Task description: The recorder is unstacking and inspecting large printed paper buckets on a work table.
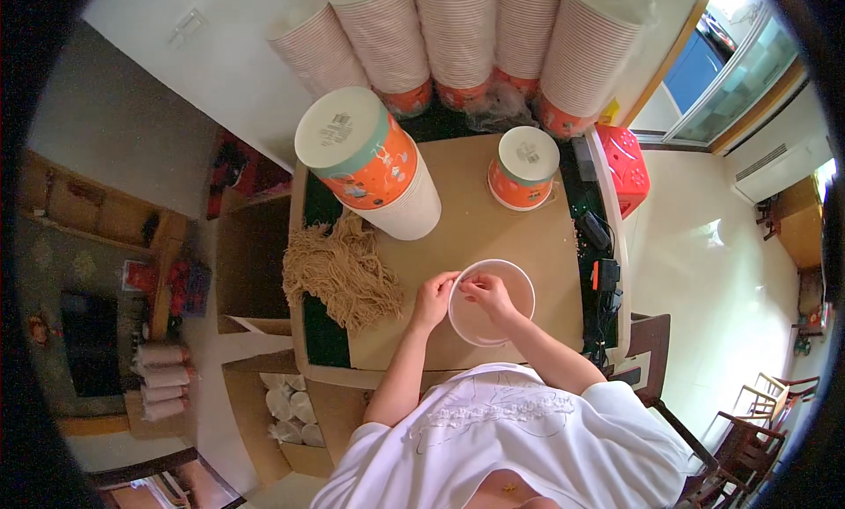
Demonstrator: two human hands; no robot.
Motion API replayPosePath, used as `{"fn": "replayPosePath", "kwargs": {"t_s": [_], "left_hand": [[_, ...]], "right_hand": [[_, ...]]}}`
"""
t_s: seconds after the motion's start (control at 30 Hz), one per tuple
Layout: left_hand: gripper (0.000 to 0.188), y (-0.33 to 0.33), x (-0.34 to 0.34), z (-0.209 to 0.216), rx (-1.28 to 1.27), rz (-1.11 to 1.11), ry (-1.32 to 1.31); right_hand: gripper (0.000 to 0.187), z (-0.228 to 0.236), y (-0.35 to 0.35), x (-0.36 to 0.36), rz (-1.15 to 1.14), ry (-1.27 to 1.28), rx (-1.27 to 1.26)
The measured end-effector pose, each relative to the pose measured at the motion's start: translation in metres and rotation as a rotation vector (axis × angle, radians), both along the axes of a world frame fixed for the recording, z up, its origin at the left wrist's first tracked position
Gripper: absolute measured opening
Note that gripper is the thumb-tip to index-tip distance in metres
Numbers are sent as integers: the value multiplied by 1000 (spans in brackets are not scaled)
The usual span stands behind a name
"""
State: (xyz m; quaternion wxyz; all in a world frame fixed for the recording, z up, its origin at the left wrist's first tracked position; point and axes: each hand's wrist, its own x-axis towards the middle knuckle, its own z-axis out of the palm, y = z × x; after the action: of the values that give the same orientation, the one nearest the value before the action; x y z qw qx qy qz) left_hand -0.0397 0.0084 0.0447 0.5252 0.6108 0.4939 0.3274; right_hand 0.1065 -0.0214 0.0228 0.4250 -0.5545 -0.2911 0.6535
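At the near part of a cardboard sheet (466, 236) stands an open white tub (475, 322), mouth up, between the person's hands. On its left rim, the left hand (434, 301) is bent nearly closed, fingers outside, seeming to pinch the edge. Over its mouth, the right hand (485, 291) is half curled, fingertips toward that same side; whether they grip anything I cannot tell.

The step looks like handwork at the tub's left wall. The next move seems to call for a steady left hold on the rim while the right fingers work at that spot.

Left of the tub lies a heap of brown string (339, 271). Beyond it to the left stands a tall upside-down stack of tubs (378, 179); beyond it to the right, a shorter upturned stack (524, 170). Farthest beyond it stand wrapped stacks (453, 33).
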Motion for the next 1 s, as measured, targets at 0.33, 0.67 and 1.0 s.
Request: {"fn": "replayPosePath", "kwargs": {"t_s": [0.33, 0.67, 1.0], "left_hand": [[22, -9, -5, -3, -38, -8, 18], [16, -19, -1, 11, 173, -66, 240], [12, -23, 7, 15, 399, -107, 369]], "right_hand": [[14, 0, -5, 1, 26, 2, 31], [14, -2, -10, 11, 122, -189, 92], [9, 19, -17, 16, 103, -180, 104]]}}
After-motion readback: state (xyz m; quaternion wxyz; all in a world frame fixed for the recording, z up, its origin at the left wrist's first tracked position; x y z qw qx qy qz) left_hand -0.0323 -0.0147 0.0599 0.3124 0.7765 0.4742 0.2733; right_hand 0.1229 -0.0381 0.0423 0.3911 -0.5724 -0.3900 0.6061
